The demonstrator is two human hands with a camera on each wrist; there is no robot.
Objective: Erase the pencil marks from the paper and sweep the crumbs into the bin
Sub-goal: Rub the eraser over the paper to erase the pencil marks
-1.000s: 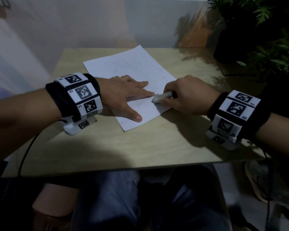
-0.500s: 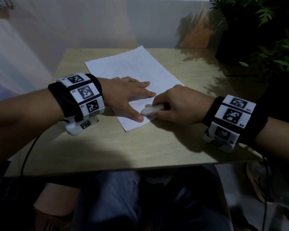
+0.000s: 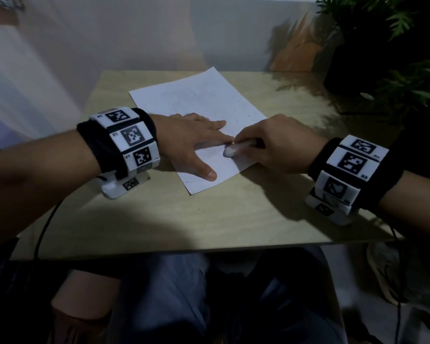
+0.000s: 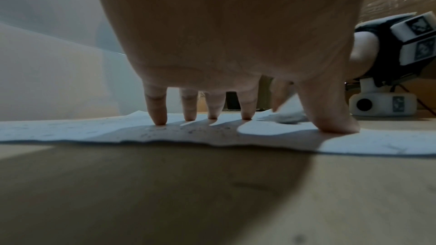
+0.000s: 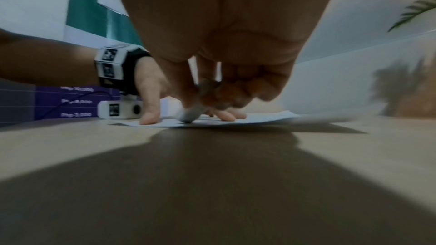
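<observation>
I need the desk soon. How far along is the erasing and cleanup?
Mid-erasing. The left hand presses the paper flat while the right hand rubs the eraser near the near edge. The far part looks mostly pale, with faint marks. Crumbs lie on the sheet, unswept; no bin is in view.
</observation>
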